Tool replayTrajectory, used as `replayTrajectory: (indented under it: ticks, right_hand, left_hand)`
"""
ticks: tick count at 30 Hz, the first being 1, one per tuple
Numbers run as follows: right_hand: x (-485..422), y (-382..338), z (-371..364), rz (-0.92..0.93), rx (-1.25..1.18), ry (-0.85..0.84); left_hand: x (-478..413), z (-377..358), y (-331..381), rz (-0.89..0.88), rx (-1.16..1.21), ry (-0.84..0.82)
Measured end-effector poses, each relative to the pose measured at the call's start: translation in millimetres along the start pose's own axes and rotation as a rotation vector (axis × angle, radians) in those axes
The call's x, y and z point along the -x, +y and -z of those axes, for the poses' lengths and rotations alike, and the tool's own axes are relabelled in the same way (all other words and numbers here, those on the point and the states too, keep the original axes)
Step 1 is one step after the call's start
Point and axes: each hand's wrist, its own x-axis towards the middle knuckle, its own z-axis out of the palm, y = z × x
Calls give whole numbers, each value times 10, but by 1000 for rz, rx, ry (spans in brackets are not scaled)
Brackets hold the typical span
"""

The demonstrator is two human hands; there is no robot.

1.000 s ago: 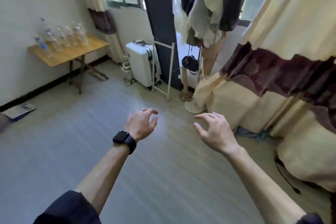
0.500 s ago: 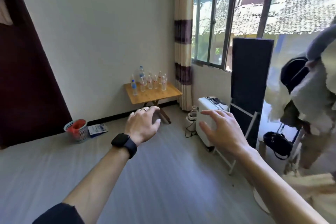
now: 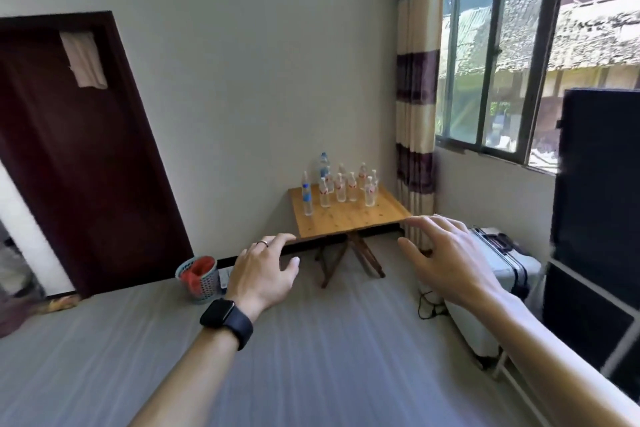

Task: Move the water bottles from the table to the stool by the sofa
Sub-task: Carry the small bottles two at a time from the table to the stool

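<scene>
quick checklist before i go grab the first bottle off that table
Hands free: left hand and right hand open, holding nothing: ok
The water bottles stand upright on the table: ok
Within reach: not ok, the table is across the room
Path: suitcase to the right, basket to the left, open floor between: ok
Sight of the stool: cannot tell, not in view

Clear water bottles (image 3: 337,184) clustered upright on wooden folding table (image 3: 346,218), against the wall
</scene>
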Motion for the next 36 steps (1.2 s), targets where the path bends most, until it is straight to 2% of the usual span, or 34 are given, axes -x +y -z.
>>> replayTrajectory:
  ticks: [5,12,22,30,36]
  right_hand:
    - [-810,155,-708,22,-31,-32]
    - [-2079,344,-1449,15,6,-47]
    - [-3885,1044,-2249,15,26,-20]
    - [-5216,1751,-3150,50,-61,-88]
    - [-5954,2106,-3986,55,-119,-200]
  left_hand:
    - [-774,-382,-423,55,-7,-35]
    - [-2207,-820,-953,40,-9,-27]
    - [-4084,-1751,-1260,16,-7,-45]
    - [-5378,-2499,-1499,161,-14,-53]
    - [-6047,-3072,-1810,247,6,-62]
